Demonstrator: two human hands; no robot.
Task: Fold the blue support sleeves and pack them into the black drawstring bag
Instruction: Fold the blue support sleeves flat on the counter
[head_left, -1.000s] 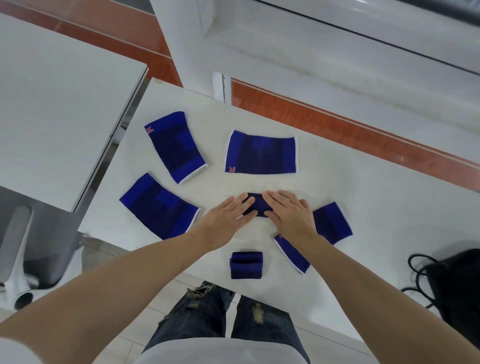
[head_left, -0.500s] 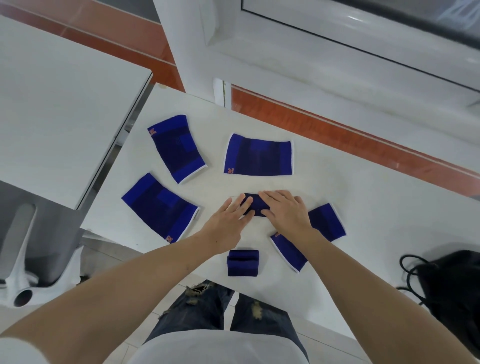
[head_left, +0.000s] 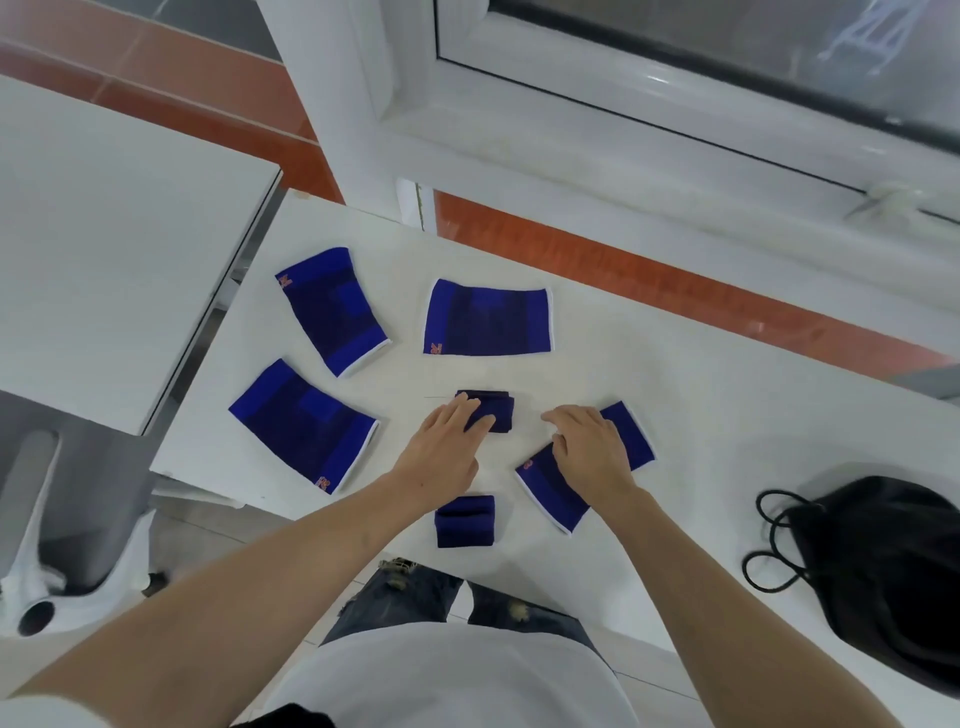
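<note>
White table (head_left: 675, 415) by window | right hand (head_left: 592, 447) has left folded sleeve (head_left: 493, 413), now flat, holding nothing, on unfolded sleeve (head_left: 566, 493) at 3 o'clock | left hand (head_left: 447, 441) presses bundle, not gripping | second fold done | black drawstring bag (head_left: 893, 561) 4 o'clock.

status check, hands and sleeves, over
Left hand open, pressing the folded sleeve; right hand open on a flat sleeve. Second folded sleeve at table edge, three more flat. Black drawstring bag clear at right.
</note>
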